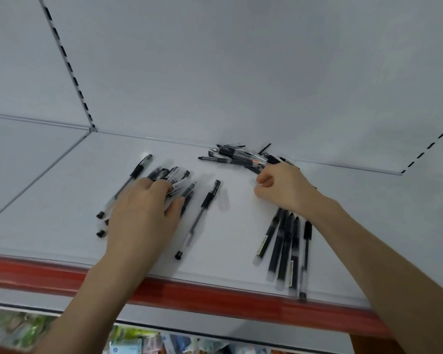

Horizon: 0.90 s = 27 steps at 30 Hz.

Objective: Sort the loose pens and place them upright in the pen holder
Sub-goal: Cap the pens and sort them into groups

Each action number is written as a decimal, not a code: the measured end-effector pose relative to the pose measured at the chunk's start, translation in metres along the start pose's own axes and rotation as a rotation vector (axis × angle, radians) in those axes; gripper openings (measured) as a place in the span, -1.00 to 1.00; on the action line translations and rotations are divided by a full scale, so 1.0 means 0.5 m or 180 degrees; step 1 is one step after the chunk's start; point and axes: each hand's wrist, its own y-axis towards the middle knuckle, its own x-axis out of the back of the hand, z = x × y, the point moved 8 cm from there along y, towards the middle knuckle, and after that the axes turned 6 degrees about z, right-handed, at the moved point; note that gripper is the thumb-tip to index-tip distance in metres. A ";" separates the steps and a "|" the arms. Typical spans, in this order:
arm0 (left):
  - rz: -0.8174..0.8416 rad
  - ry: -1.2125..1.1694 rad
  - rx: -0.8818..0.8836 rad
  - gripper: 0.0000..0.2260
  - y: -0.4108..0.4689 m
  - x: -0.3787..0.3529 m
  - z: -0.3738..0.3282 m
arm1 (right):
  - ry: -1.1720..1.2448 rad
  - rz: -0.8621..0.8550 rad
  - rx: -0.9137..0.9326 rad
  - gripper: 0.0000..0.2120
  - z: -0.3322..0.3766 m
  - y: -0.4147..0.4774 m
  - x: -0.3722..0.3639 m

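Note:
Black-and-clear pens lie in three groups on a white shelf (241, 238). My left hand (143, 210) lies over the left bunch of clear gel pens (174, 175), fingers curled round several of them. One gel pen (202, 213) lies alone just to its right. My right hand (284, 187) hovers with curled fingers at the edge of the tangled pile (238, 157) by the back wall; whether it grips a pen is hidden. A row of dark pens (284, 246) lies under my right wrist. No pen holder is in view.
A red price strip (189, 295) runs along the shelf's front edge. The white back panel (241, 72) rises behind the pens, with slotted uprights at left and right. Packaged goods (138, 343) show on the shelf below.

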 end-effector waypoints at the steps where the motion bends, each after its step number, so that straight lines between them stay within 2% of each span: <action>1: 0.0020 -0.0068 -0.0114 -0.83 0.000 -0.003 -0.014 | 0.0148 -0.0081 -0.0021 -0.83 -0.007 -0.004 0.011; 5: 0.0310 -0.0416 -0.0664 -0.89 -0.003 -0.034 -0.099 | 0.0721 -0.0659 -0.0147 -0.96 -0.054 -0.040 0.092; 8: 0.0791 -0.0505 -0.0883 -0.79 -0.011 -0.077 -0.166 | 0.0931 -0.0970 -0.0227 -0.94 -0.097 -0.076 0.136; 12: 0.1413 0.0010 -0.1080 -0.65 -0.018 -0.136 -0.238 | 0.1247 -0.1210 -0.0391 -0.84 -0.151 -0.118 0.149; 15: 0.1652 0.0285 -0.1040 -0.66 -0.012 -0.161 -0.253 | 0.1472 -0.1194 -0.0438 -0.82 -0.167 -0.143 0.141; 19: 0.1687 0.0465 -0.1049 -0.78 -0.004 -0.171 -0.246 | 0.1616 -0.1117 -0.0386 -0.71 -0.168 -0.159 0.131; 22: 0.1533 0.0506 -0.1052 -0.83 -0.003 -0.161 -0.243 | 0.1953 -0.1086 -0.0284 -0.73 -0.156 -0.158 0.125; 24: 0.1331 0.0124 -0.0979 -0.83 0.000 -0.142 -0.238 | 0.2414 -0.1098 -0.0216 -0.75 -0.145 -0.155 0.124; 27: 0.1030 -0.1049 -0.0836 -0.93 0.001 -0.090 -0.234 | 0.3369 -0.1089 -0.0076 -0.79 -0.123 -0.148 0.128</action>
